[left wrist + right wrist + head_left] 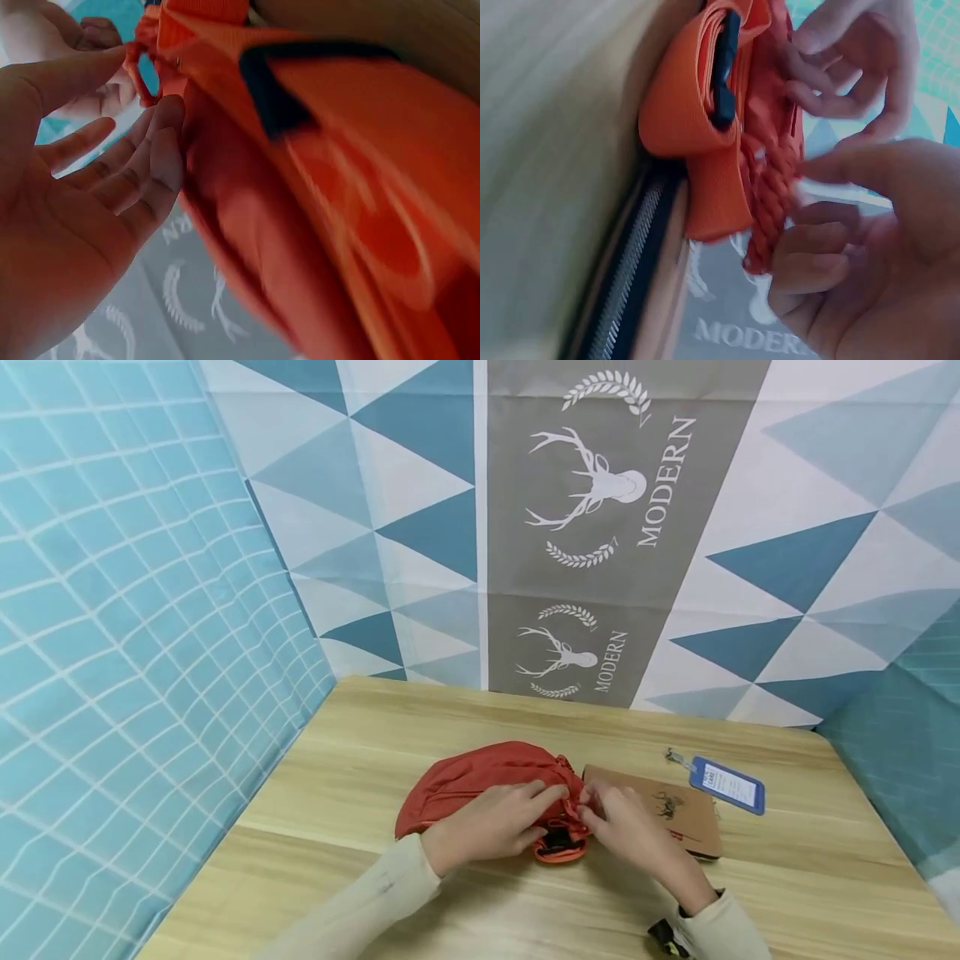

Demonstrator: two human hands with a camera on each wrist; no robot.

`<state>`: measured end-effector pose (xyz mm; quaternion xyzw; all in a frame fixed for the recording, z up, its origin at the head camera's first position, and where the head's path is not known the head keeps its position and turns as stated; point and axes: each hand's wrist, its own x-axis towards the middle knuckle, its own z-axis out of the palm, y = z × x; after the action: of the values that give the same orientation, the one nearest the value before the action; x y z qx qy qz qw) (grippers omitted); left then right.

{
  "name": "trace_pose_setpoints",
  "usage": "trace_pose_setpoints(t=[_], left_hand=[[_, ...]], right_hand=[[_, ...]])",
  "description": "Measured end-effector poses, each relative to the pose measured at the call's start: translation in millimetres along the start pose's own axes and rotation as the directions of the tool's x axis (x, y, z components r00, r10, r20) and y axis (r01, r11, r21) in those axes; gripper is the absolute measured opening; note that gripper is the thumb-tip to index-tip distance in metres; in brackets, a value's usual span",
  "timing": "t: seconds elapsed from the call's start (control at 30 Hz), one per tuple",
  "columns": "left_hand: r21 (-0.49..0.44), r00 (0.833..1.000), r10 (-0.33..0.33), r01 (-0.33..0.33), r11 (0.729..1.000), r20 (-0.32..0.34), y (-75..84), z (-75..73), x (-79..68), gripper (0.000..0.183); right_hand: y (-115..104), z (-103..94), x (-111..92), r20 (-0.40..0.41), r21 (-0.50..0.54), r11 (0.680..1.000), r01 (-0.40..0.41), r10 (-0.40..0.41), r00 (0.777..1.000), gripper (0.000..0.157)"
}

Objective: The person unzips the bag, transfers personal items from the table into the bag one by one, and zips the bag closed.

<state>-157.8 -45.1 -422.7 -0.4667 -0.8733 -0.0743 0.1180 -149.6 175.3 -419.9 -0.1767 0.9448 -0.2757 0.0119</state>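
Observation:
A red waist bag [480, 777] lies on the table, with an orange webbing strap [679, 105] rolled up at its right end and a black buckle [726, 71] on the strap. My left hand [491, 822] reaches over the bag's front. Between its thumb and fingertips is a small red cord loop [142, 75], which it pinches. From the other side, my right hand [626, 827] grips a braided red cord [776, 195] at the same end of the bag. The two hands are close together, and the left one partly covers the bag in the head view.
A brown zipped notebook or case [690, 818] with a deer print lies right of the bag, partly behind my right hand. Near its far edge is a blue card holder [727, 783] with a clip. Patterned cloth [420, 527] hangs behind the wooden table [337, 760].

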Motion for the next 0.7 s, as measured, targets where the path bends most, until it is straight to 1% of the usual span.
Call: trace_pose_setpoints(t=[0.03, 0.1, 0.13, 0.2, 0.23, 0.27, 0.33, 0.4, 0.47, 0.53, 0.6, 0.63, 0.7], left_hand=[[0.003, 1.000, 0.007, -0.007, 1.000, 0.002, 1.1, 3.7, 2.8, 0.055], [0.003, 1.000, 0.009, -0.009, 1.000, -0.001, 3.2, 9.3, 6.8, 0.045], [-0.012, 1.000, -0.004, 0.004, 1.000, -0.008, 3.9, 11.3, 8.3, 0.040], [-0.070, 0.998, -0.058, 0.056, 0.996, -0.022, 4.7, 13.9, 10.3, 0.032], [-0.110, 0.995, -0.093, 0.089, 0.990, -0.030, 4.8, 14.8, 11.0, 0.031], [-0.161, 0.991, -0.133, 0.126, 0.979, -0.034, 4.8, 15.5, 11.5, 0.030], [-0.252, 0.979, -0.198, 0.182, 0.951, -0.041, 4.4, 16.8, 13.0, 0.030], [-0.309, 0.973, -0.225, 0.202, 0.929, -0.040, 3.4, 18.6, 14.2, 0.030], [-0.332, 0.975, -0.218, 0.193, 0.923, -0.042, 2.1, 20.4, 15.9, 0.028], [-0.330, 0.978, -0.204, 0.178, 0.927, -0.044, 1.2, 21.6, 17.6, 0.028], [-0.327, 0.974, -0.219, 0.190, 0.926, -0.055, 1.5, 21.8, 18.7, 0.026], [-0.318, 0.969, -0.238, 0.205, 0.926, -0.066, 2.0, 21.5, 19.2, 0.024], [-0.296, 0.954, -0.285, 0.247, 0.923, -0.092, 3.8, 20.7, 20.3, 0.020]], right_hand=[[-0.5, 0.9, -1.0, -0.004, -0.067, 0.998, 0.008, -0.009, 1.000, 0.009], [-1.7, 2.2, -3.3, -0.020, -0.161, 0.987, 0.028, -0.031, 0.999, 0.015], [-2.8, 2.9, -4.2, -0.034, -0.191, 0.981, 0.037, -0.045, 0.998, 0.016], [-6.5, 4.4, -5.6, -0.058, -0.211, 0.975, 0.071, -0.085, 0.995, 0.015], [-9.3, 5.6, -5.9, -0.058, -0.182, 0.979, 0.094, -0.107, 0.993, 0.016], [-12.7, 6.7, -6.0, -0.048, -0.129, 0.984, 0.124, -0.131, 0.990, 0.017], [-19.4, 9.2, -6.0, -0.012, -0.018, 0.983, 0.182, -0.182, 0.983, 0.019], [-24.0, 10.3, -6.1, 0.045, 0.086, 0.972, 0.218, -0.223, 0.974, 0.018], [-22.8, 9.8, -5.7, 0.073, 0.132, 0.964, 0.231, -0.242, 0.968, 0.014], [-18.4, 7.7, -4.2, 0.043, 0.108, 0.971, 0.214, -0.220, 0.975, 0.009], [-12.4, 4.9, -2.3, -0.034, 0.037, 0.985, 0.171, -0.170, 0.985, 0.004], [-9.3, 4.2, -1.1, -0.076, -0.003, 0.988, 0.151, -0.151, 0.986, 0.003], [-4.8, 4.5, 1.5, -0.160, -0.100, 0.989, 0.108, -0.123, 0.979, 0.009]])
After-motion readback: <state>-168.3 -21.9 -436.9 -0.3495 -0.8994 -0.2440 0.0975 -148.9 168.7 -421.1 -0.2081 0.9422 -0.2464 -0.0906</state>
